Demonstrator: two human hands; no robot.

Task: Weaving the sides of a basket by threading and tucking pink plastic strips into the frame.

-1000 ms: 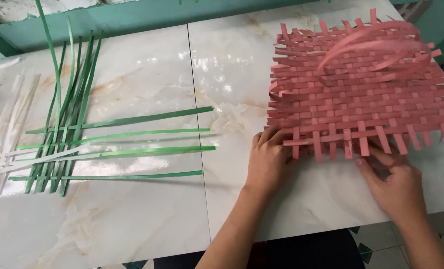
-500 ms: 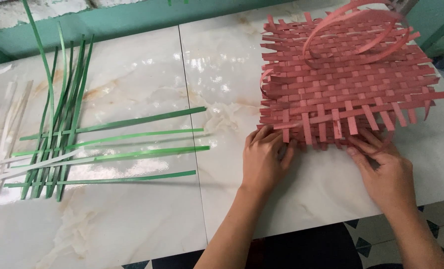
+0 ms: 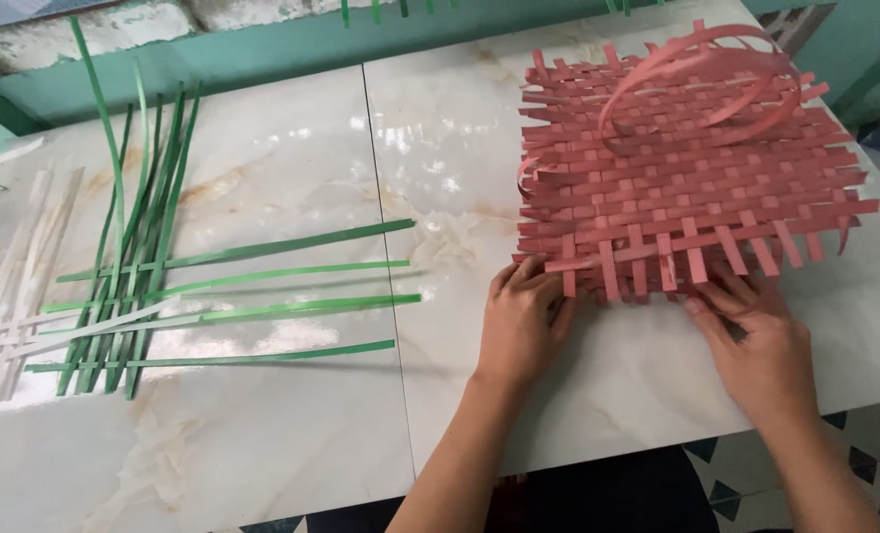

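On the right half of the marble table [image 3: 292, 444] sits one pink woven mat [image 3: 687, 178], plain over-under weave of flat strips, roughly square, strip ends sticking out loose on all sides, fringe longest along the near edge. Two or three long pink strips curl up in loops [image 3: 701, 74] above its far part. Left hand [image 3: 519, 321] rests at the near left corner, fingers curled loosely onto the fringe, touching strip ends; cannot tell if it actually pinches one. Right hand [image 3: 761, 345] lies palm down just beside the near right edge, fingers spread flat, fingertips touching the fringe, gripping nothing. Both forearms come in from the bottom edge. Well apart on the left: green strips [image 3: 154, 217], about seven or eight lying lengthwise in a bunch, exact count unclear where they overlap, plus four crosswise green strips [image 3: 292, 247] laid through them, pointing toward the mat. White strips [image 3: 26, 266] at far left, about four or five, one crossing sideways. Teal ledge [image 3: 262, 49] runs along the far table edge.
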